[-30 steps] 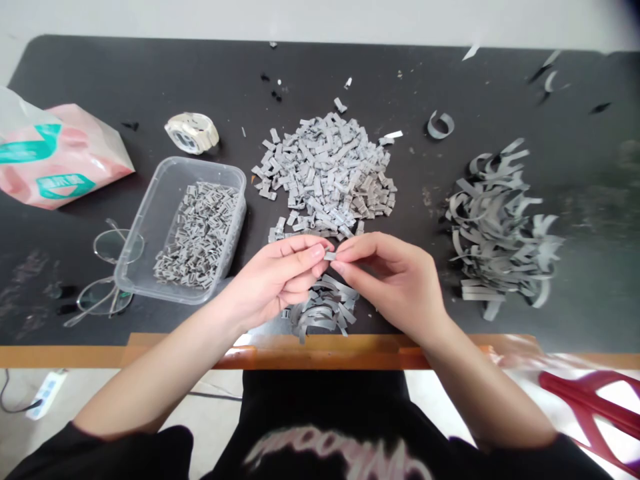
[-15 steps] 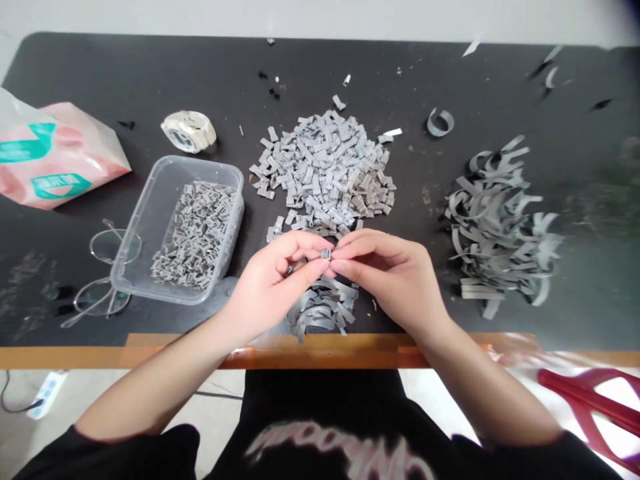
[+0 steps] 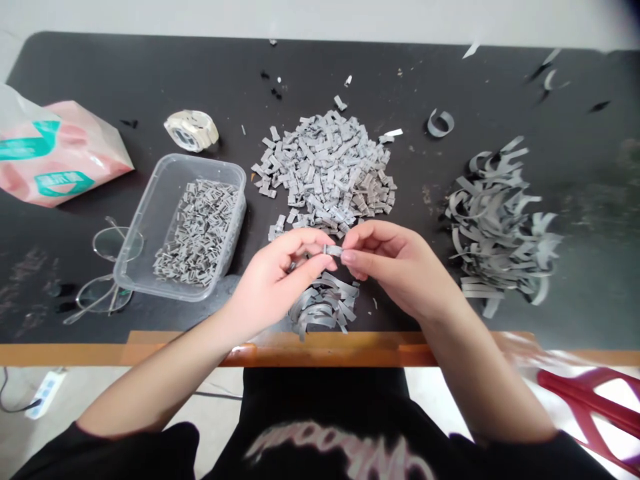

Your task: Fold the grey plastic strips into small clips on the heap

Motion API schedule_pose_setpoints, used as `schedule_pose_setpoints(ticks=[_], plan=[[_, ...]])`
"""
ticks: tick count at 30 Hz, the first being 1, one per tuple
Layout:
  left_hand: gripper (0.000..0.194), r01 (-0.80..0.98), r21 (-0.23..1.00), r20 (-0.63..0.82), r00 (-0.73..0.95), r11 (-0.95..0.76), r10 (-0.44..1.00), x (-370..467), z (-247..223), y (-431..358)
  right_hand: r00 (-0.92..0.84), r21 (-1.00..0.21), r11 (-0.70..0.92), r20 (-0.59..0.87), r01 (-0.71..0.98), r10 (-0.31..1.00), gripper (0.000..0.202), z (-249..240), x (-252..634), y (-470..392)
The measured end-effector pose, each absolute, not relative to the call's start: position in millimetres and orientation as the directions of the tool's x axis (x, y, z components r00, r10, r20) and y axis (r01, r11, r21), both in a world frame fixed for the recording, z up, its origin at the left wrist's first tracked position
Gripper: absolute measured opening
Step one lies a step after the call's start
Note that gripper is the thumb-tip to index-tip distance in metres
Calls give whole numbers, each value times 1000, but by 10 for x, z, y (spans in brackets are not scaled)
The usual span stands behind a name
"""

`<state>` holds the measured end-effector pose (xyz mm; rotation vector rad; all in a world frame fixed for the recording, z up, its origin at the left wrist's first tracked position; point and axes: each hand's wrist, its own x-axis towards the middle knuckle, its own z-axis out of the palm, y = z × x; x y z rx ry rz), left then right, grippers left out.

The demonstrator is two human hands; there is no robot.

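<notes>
A short grey strip (image 3: 335,251) spans the gap between my two hands, over the middle of the table. At its left end sits a small grey clip (image 3: 325,249), pinched between the thumb and fingertips of my left hand (image 3: 267,277). My right hand (image 3: 405,267) grips the strip's other end between thumb and forefinger. Just below the fingers lies a small pile of curved grey strips (image 3: 325,307). Right beyond my hands spreads a large heap of small grey folded pieces (image 3: 325,167).
On the left, a clear plastic tub (image 3: 143,207) holds many small grey clips. Around it are eyeglasses (image 3: 103,293), a pale watch (image 3: 191,130) and a pink tissue pack (image 3: 75,150). A bigger pile of grey strips (image 3: 505,233) lies at right. Red chair or stool parts (image 3: 585,397) show lower right.
My right hand has drawn slightly away to the right, so more of the grey strip shows between the hands. The left hand's pinch stays nearly in place.
</notes>
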<state>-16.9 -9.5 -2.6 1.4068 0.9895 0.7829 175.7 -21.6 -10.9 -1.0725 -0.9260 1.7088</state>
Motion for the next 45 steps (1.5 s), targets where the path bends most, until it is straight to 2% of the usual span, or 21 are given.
schedule_pose_setpoints(ticks=[4, 8, 11, 13, 15, 18, 20, 22, 25, 32, 34, 38, 45], plan=[[14, 331, 932, 27, 350, -150, 936, -192, -34, -91, -166, -940, -302, -276, -160, 947, 10, -85, 1792, -200], [17, 560, 718, 137, 468, -413, 873, -214, -67, -95, -119, -955, -297, -298, 25, 947, 7, -87, 1788, -173], [17, 602, 610, 155, 546, -515, 823, -217, -85, -99, -164, -956, -293, -287, -12, 944, 11, -113, 1752, -165], [17, 592, 606, 159, 564, -531, 811, -216, -97, -102, -197, -949, -299, -276, -97, 941, 16, -129, 1721, -167], [16, 569, 667, 130, 548, -482, 826, -210, -107, -105, -205, -944, -301, -271, -136, 941, 18, -136, 1704, -172], [14, 481, 835, 15, 467, -268, 884, -195, -104, -100, -186, -953, -277, -252, -125, 950, 12, -135, 1730, -184], [15, 369, 924, -67, 412, -99, 908, -183, -79, -83, -185, -957, -251, -222, -147, 957, 4, -131, 1778, -191], [15, 229, 973, -127, 391, 37, 912, -176, -41, -58, -223, -950, -244, -200, -192, 954, 10, -123, 1827, -194], [11, 67, 981, -193, 414, 182, 890, -176, 8, -22, -284, -936, -270, -202, -226, 937, 15, -107, 1867, -189], [16, -97, 895, -335, 500, 436, 799, -189, -13, 6, -369, -926, -254, -141, -280, 919, 5, -114, 1863, -173], [15, -106, 899, -324, 494, 425, 807, -185, -8, -4, -405, -909, -304, -173, -285, 898, 6, -114, 1861, -176], [11, -5, 964, -237, 440, 267, 866, -173, 42, -50, -390, -875, -397, -276, -277, 879, 10, -97, 1838, -192], [8, 207, 978, -98, 387, 17, 917, -181, 65, -77, -335, -866, -413, -314, -282, 888, 20, -89, 1797, -200]])
